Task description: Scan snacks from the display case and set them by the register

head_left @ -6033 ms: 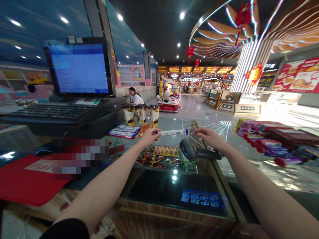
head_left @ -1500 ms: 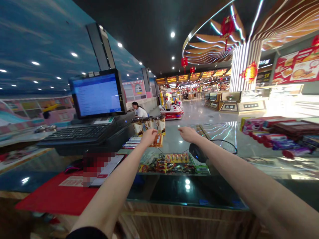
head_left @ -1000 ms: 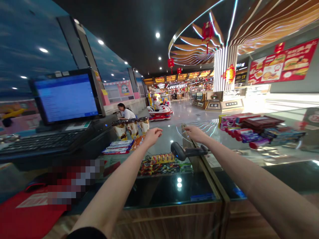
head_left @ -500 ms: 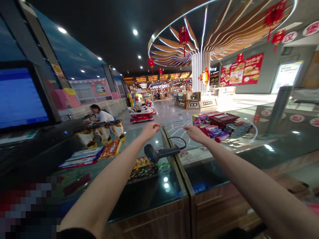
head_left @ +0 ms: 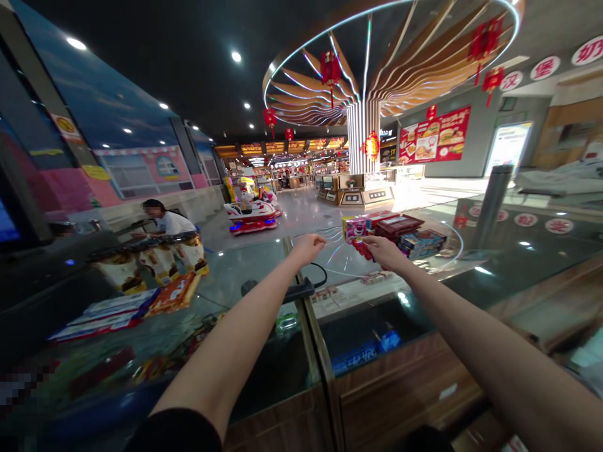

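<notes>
My left hand point(head_left: 309, 248) hovers over the glass counter near the seam, fingers curled together; whether anything is between them is too small to tell. At the left edge of the snack pile, my right hand point(head_left: 382, 251) has its fingers closed on a red packet point(head_left: 362, 248). Just behind that hand are a pink and yellow box point(head_left: 355, 228), dark red boxes point(head_left: 398, 226) and blue packs point(head_left: 424, 242). Below my left hand lies a black handheld scanner point(head_left: 298, 291), partly hidden by my left forearm, with its cable looping to the right.
Brown and white snack bags point(head_left: 157, 258) and flat orange packets point(head_left: 175, 292) lie on the left counter. A monitor point(head_left: 14, 207) stands at the far left. Beyond the counter sit a person in white point(head_left: 174, 221) and a kiddie ride point(head_left: 250, 210). A grey post point(head_left: 494, 201) rises at the right.
The view has turned right. My right hand has moved to the snack pile and closed on the red packet. My left hand has moved right, and its forearm now covers part of the scanner.
</notes>
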{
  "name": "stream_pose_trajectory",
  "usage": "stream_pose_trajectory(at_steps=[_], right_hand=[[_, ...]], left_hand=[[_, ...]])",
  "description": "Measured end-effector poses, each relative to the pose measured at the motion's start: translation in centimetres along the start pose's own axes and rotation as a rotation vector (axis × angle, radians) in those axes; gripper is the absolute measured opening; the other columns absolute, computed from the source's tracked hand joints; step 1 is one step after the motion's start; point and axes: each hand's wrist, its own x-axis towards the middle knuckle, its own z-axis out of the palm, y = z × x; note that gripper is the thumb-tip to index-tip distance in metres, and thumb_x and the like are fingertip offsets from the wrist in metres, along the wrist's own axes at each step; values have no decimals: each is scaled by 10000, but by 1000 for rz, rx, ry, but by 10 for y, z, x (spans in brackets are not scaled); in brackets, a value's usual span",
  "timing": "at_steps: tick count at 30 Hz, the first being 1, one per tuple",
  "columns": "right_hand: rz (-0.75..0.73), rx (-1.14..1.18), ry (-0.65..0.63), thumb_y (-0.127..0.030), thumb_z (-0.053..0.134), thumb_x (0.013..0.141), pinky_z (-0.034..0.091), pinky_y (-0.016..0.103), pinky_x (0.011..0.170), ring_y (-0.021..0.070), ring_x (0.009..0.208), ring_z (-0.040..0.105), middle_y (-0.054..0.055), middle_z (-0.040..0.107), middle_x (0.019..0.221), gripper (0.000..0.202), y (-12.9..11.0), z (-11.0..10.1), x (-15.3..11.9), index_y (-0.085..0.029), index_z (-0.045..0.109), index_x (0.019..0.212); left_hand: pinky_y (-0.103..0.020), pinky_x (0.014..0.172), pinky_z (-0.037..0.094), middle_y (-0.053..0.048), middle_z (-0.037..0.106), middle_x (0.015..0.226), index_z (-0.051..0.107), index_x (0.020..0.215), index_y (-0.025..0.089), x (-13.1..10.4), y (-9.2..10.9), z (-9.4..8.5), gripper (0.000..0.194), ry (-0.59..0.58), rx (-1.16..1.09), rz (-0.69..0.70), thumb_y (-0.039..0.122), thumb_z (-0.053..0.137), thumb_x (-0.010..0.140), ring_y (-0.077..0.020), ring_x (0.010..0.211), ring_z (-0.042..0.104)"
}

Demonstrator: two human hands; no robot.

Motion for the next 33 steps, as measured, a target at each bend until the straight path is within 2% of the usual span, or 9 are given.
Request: stream_pose_trajectory(at_steps=[9, 19, 22, 27, 33], right_hand=[[96, -48, 28, -140, 413, 892, 438, 294, 954, 226, 1110, 612, 119, 654, 1235, 420, 38, -14, -2, -138, 647, 1240], [45, -103, 34, -117, 412, 881, 412, 273, 978, 212, 1109, 601, 126, 652, 1218, 429, 59, -3, 7, -128, 645, 1240], [25, -116, 33, -115, 410, 880, 402, 267, 993, 205, 1125, 593, 119, 655, 1222, 430, 60, -2, 9, -122, 641, 1242], [24, -123, 32, -117, 396, 874, 387, 271, 1024, 202, 1175, 572, 118, 633, 1273, 451, 62, -1, 12, -116, 623, 1263], [52, -131, 22, -141, 391, 877, 401, 285, 1015, 205, 1184, 571, 94, 631, 1285, 453, 64, 0, 14, -161, 621, 1267]], left_hand=[[-297, 863, 497, -79, 739, 994, 724, 1044, 154, 18, 32, 42, 266, -46, -1, 79, 177, 558, 838, -197, 928, 671], [-300, 909, 482, -74, 703, 1132, 657, 1171, 177, 33, 57, 89, 351, -14, -70, 143, 147, 559, 835, -192, 970, 659], [-311, 902, 482, -101, 692, 1147, 630, 1203, 163, 37, 60, 100, 363, 0, -99, 105, 189, 576, 845, -203, 985, 653], [-349, 844, 490, -126, 691, 1098, 638, 1155, 180, 39, 68, 110, 330, 25, -101, 28, 291, 610, 846, -236, 963, 650], [-333, 814, 478, -104, 703, 996, 641, 1056, 183, 40, 73, 116, 232, 70, -118, -47, 227, 624, 829, -220, 927, 650]])
